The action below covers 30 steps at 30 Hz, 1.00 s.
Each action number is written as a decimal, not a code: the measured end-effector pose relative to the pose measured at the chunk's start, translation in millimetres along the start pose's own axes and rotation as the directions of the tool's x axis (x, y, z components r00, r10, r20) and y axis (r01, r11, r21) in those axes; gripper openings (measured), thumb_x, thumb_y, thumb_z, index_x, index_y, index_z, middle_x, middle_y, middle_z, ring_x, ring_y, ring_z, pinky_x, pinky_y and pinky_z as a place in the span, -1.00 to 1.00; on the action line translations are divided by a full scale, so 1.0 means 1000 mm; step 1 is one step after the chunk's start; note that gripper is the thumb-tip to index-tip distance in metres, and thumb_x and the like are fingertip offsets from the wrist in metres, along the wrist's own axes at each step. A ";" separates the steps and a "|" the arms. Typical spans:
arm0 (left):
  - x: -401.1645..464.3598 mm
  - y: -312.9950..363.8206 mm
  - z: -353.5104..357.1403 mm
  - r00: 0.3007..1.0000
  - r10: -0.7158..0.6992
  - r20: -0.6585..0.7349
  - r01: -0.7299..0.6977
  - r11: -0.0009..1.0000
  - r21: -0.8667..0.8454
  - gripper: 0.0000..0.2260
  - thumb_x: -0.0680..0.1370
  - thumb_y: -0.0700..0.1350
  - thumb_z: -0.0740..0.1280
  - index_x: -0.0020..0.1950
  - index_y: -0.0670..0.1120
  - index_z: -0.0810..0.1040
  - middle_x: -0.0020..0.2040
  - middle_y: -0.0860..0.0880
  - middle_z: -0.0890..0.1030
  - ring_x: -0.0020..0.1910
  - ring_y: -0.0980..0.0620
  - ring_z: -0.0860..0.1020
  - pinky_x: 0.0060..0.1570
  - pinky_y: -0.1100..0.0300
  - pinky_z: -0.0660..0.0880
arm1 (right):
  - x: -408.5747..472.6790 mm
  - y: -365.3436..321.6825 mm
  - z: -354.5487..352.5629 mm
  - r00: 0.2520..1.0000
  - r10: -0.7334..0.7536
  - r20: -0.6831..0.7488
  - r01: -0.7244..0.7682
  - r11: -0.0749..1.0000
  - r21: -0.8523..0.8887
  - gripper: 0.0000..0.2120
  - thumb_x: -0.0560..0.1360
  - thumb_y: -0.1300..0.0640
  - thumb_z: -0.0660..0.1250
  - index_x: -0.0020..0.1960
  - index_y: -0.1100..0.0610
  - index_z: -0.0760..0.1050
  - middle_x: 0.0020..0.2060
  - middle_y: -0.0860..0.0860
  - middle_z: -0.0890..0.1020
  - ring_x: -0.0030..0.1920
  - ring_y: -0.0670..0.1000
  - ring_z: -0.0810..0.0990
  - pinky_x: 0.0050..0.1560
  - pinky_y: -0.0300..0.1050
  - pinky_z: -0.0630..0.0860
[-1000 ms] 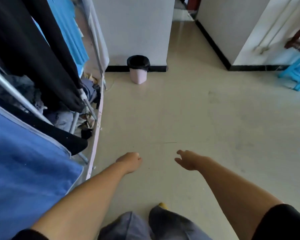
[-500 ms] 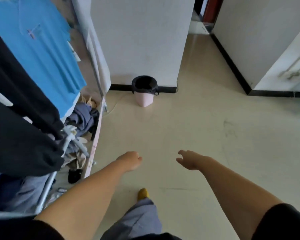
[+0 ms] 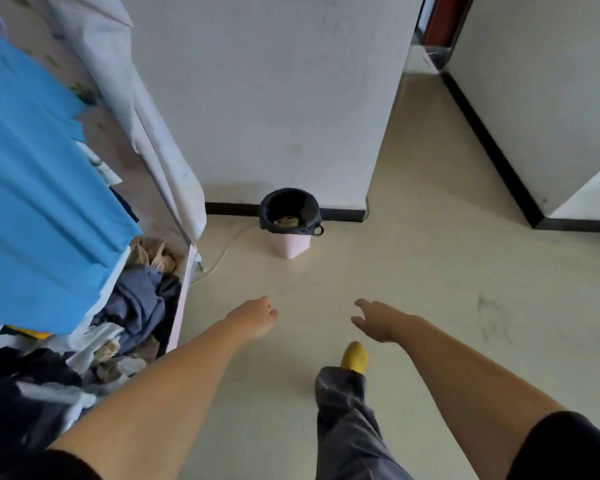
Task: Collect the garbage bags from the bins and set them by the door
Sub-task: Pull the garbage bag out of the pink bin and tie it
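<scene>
Nothing was collected yet: left hand [image 3: 255, 317] loosely curled and right hand [image 3: 378, 320] spread both held nothing, while the black plastic garbage bag [image 3: 290, 211] lined the pink bin [image 3: 290, 244] by the white wall [image 3: 274, 98]

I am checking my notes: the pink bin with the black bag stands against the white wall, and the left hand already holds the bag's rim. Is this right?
Not quite. In the head view the left hand holds nothing and is well short of the pink bin; the black bag is untouched. The bin does stand against the white wall.
</scene>
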<state>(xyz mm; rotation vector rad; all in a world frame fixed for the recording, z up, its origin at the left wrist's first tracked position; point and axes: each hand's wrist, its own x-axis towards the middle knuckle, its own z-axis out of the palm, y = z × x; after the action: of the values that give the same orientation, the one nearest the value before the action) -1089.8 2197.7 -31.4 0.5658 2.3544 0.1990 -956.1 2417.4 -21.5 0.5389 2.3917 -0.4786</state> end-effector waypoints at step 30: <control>0.701 -0.083 0.051 0.948 -0.308 -0.082 -0.043 0.130 -0.991 -0.53 0.61 0.10 0.17 0.41 -0.15 0.33 0.12 -0.16 0.58 -0.03 -0.06 0.59 -0.07 0.06 0.57 | 0.746 0.021 0.013 0.944 0.250 -0.215 0.099 0.407 0.908 -0.47 0.54 -0.17 0.12 0.34 0.18 0.29 0.12 0.14 0.54 -0.05 0.10 0.63 -0.24 -0.05 0.62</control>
<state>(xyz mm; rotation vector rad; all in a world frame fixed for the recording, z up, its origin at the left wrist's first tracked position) -1548.7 2438.6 -513.9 -0.4217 1.8400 1.7340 -1474.1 2620.7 -519.3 1.2817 2.1527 -1.8563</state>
